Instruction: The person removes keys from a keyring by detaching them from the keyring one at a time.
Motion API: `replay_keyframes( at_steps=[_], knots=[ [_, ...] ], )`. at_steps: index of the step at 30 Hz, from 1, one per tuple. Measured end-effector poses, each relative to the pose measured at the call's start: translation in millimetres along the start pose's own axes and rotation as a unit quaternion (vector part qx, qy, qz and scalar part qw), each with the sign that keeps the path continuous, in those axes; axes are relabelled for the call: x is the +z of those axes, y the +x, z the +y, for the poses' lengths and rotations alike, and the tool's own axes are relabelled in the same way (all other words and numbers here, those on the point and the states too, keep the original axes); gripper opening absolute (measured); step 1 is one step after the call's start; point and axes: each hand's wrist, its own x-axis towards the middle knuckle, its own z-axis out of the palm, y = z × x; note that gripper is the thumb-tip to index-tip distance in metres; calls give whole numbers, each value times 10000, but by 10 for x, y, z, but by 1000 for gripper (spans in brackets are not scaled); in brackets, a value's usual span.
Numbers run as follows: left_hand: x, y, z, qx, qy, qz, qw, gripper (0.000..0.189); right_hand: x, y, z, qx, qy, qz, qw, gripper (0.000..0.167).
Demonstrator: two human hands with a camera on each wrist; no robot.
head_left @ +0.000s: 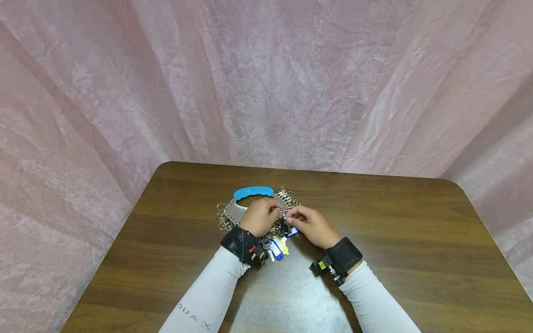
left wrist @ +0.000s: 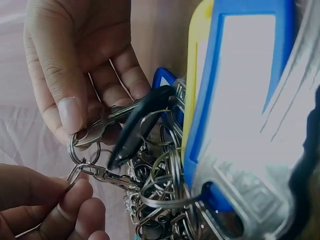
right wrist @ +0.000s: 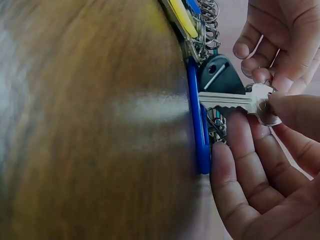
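1. Head view: at six o'clock from the centre, we see a grey key holder (head_left: 236, 212) lying on the table (head_left: 416, 231). Its blue handle (head_left: 254, 191) sits at twelve, pointing away from us, probably so that the loaded rim faces the person. Our left hand (head_left: 259, 216) reaches over its middle; our right hand (head_left: 314, 226) comes in from between three and four. What they pinch is too small to tell here.

2. Left wrist view: at eight o'clock, our left thumb and fingers are together, pinched on the end of a metal clasp (left wrist: 107, 176), which we take to be steadying it. At ten o'clock, our right thumb is clamped on the head of a key (left wrist: 92, 134). A split ring (left wrist: 71, 150) joins key and clasp between the hands, so each end seems held to control that link. A large blue tag (left wrist: 240, 75) stands at two.

3. Right wrist view: the key lies at three o'clock, blade toward nine, gripped by its round head, which likely leaves the toothed part free. A black-headed key (right wrist: 220, 75) is just behind it, and our left hand shows at two.
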Motion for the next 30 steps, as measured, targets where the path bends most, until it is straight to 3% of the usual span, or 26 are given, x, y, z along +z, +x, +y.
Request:
replay_keyframes(
  at_steps=[6,20,30],
  knots=[
    [-14,10,-15,-89,-203,-172,9996,21,-11,-4,-11,7,-124,-79,9999,10],
    [-1,34,-4,-108,-426,-366,9984,7,-35,-25,-38,52,22,232,9997,8],
    [10,33,-12,25,-366,-345,9987,8,-15,-17,9,21,25,297,9996,23]
  ],
)
